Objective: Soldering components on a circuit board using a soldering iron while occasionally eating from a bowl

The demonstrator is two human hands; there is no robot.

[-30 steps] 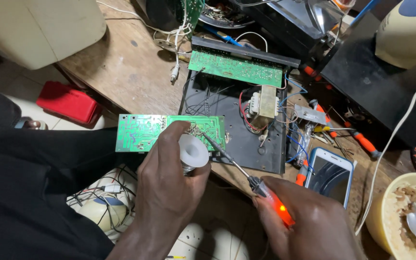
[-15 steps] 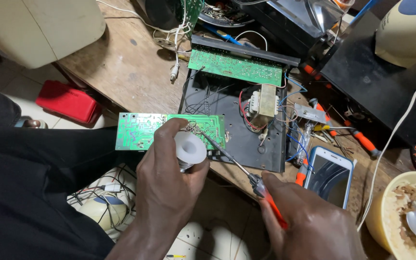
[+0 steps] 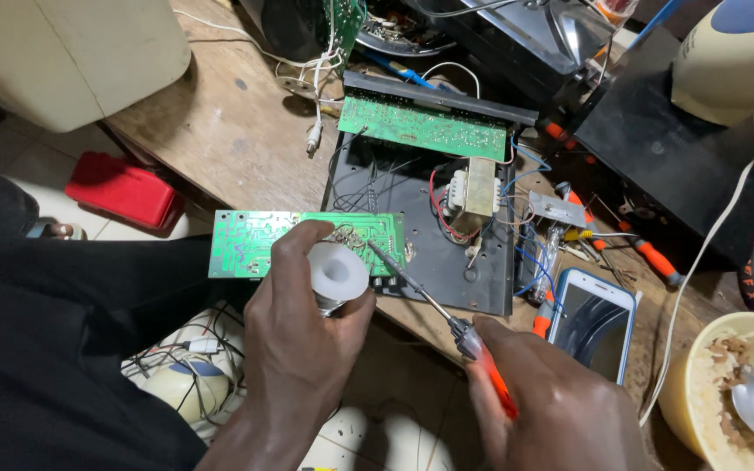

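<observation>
I see a scuffed wooden workbench filling the middle of the frame. On it lie a black metal chassis at centre, a smartphone at lower right, and orange-handled screwdrivers at right.

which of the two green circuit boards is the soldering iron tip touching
The near green board by the left hand, lying flat at the table edge; the far green board stands at the chassis's back, untouched.

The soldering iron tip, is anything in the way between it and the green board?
Nothing visible blocks it. The soldering iron, held in the right hand, has its tip right at the green circuit board. The left hand holds a white solder spool just beside the tip, not across it.
</observation>
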